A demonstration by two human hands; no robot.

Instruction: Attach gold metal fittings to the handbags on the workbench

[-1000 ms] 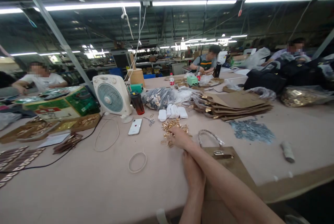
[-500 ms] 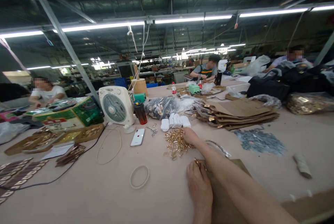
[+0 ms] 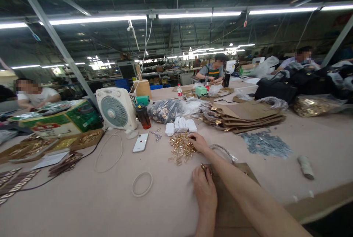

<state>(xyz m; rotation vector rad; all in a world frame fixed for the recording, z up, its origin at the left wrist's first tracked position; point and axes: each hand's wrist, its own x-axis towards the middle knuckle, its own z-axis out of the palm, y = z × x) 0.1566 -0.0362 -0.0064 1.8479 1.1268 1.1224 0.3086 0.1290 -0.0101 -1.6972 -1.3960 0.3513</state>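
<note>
My left hand (image 3: 205, 189) is closed around a small gold metal fitting (image 3: 203, 167) at the edge of a brown flat sheet (image 3: 234, 207). Part of that fitting is hidden by the fingers. Further forward, my right hand (image 3: 199, 143) reaches into the right side of a pile of small gold metal pieces (image 3: 180, 148). Its thumb and fingertips are drawn together there, and whatever is between them cannot be made out. My right forearm crosses over the brown sheet.
White bundles (image 3: 180, 124) stand behind the pile, with stacked brown sheets (image 3: 248, 115) to the right. Grey flat pieces (image 3: 266, 144) lie at right. Leftward are a phone (image 3: 140, 143), a tape ring (image 3: 142, 184), a fan (image 3: 116, 108) and a tumbler (image 3: 143, 117). Co-workers sit beyond.
The view has turned slightly, so the scene sits a little further left. My right hand stays at the gold pile with its fingertips more visible. My left hand keeps its hold.
</note>
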